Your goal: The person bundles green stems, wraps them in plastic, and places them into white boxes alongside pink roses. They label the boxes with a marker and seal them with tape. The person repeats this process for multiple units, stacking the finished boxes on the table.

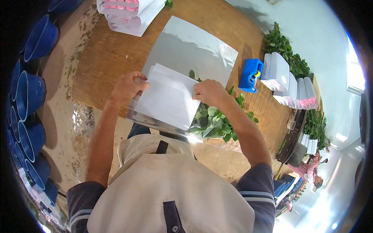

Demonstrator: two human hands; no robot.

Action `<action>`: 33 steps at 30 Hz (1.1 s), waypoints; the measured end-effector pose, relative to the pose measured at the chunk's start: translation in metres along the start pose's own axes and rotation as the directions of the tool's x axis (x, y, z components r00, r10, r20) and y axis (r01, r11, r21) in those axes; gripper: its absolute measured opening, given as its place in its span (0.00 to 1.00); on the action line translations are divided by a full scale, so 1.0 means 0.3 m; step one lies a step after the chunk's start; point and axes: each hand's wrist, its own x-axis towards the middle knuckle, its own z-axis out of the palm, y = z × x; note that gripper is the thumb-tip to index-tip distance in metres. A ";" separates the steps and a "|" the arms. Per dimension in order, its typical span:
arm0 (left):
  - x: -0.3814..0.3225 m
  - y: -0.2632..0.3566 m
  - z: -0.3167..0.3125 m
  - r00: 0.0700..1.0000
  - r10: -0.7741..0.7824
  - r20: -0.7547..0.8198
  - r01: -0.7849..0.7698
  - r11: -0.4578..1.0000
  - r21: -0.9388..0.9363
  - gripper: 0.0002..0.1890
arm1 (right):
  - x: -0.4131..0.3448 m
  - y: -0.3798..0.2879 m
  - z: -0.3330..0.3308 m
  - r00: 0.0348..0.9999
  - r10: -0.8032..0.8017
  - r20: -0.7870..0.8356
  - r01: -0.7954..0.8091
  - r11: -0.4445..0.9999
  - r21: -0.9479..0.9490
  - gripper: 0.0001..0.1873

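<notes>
A white ribbed sheet [170, 96], seemingly corrugated cardboard, lies folded or layered in front of me at the table's near edge. My left hand [128, 86] pinches its left edge, where clear film also shows. On the opposite side, my right hand [211, 91] grips the upper right edge with bent fingers. Beneath and beyond it spreads a clear plastic sheet [192, 46], shiny and overhanging the near table edge. Green leafy stems [217, 122] stick out under my right forearm, partly covered by film. What lies inside the ribbed sheet is hidden.
On the wooden table [105, 67], a blue tape dispenser [249, 75] stands to the right. White-wrapped pink flower bunches [306, 93] lie beyond it; more wrapped bunches [125, 17] sit at far left. Blue buckets [30, 93] line the floor leftward. A person [309, 169] is at far right.
</notes>
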 end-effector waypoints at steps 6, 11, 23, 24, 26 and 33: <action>0.021 -0.002 0.010 1.000 0.008 0.008 -0.008 0.995 -0.095 0.18 | 0.028 0.161 -0.025 1.000 0.005 -0.011 -0.001 0.939 0.343 0.19; 0.029 -0.010 0.003 1.000 0.012 0.028 -0.009 0.994 -0.113 0.17 | -0.083 0.260 -0.005 0.679 0.499 -0.538 -0.309 0.860 0.407 0.20; 0.022 0.000 -0.011 0.996 -0.016 0.087 0.031 0.985 -0.170 0.20 | -0.153 -0.420 0.306 0.873 0.055 -0.484 0.018 0.989 0.144 0.57; 0.031 -0.013 -0.012 0.996 -0.011 0.089 0.028 0.979 -0.201 0.20 | -0.133 -0.416 0.295 0.862 0.051 -0.504 0.019 0.991 0.133 0.58; 0.058 -0.050 -0.018 0.997 0.007 0.071 0.013 0.959 -0.282 0.19 | -0.092 -0.374 0.249 0.882 0.086 -0.463 -0.028 0.991 0.131 0.61; 0.170 -0.263 -0.028 0.960 -0.274 -0.062 0.249 0.931 -0.269 0.17 | -0.055 -0.214 0.033 0.958 0.099 -0.269 -0.044 0.978 0.205 0.65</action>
